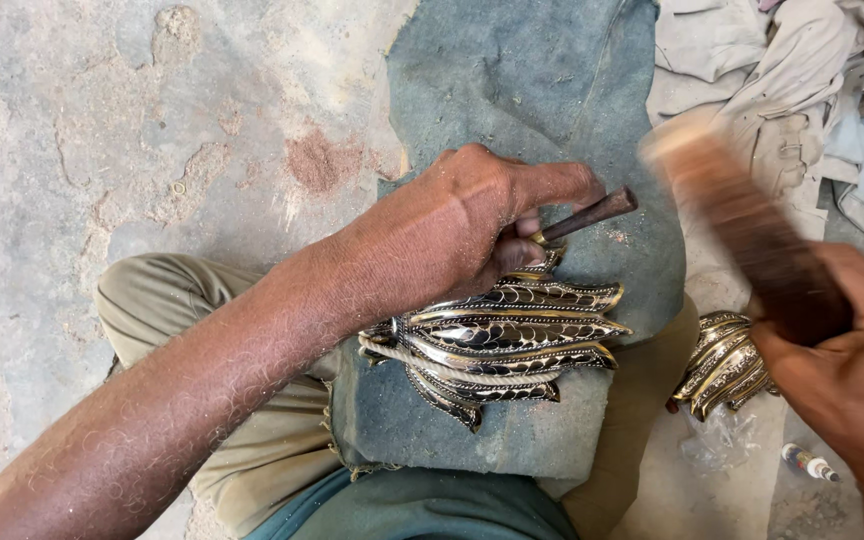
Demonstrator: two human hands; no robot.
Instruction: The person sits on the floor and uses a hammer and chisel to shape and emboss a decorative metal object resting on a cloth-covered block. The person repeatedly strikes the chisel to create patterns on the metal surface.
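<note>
my left hand [457,225] is curled tight round a small chisel [584,216], thumb and fingers pinching its brass collar, the dark wooden handle sticking up and to the right while the tip, hidden under my fingers, goes down toward the metal leaf piece [497,345]. that piece lies just below and under this hand, its long axis running left to right across the blue-grey cloth pad [512,90] on my lap, pointed lobes fanning out to the right. it is polished, silvery with brassy edges, chased all over with little scale patterns and raised ribs, hard and slick next to the soft, dusty cloth. my right hand [852,375] is closed round the lower end of a wooden mallet [742,225], which is blurred and raised above and to the right of the chisel's handle end, well apart from it; the line from mallet head to chisel end runs down and leftward. so the left hand is the one on the work, the right one off to the side. a second leaf piece [722,365] of the same shiny make sits by my right knee, near a small tube [808,463] on the gritty concrete floor [102,130], with crumpled pale cloths [752,70] heaped beyond.
</note>
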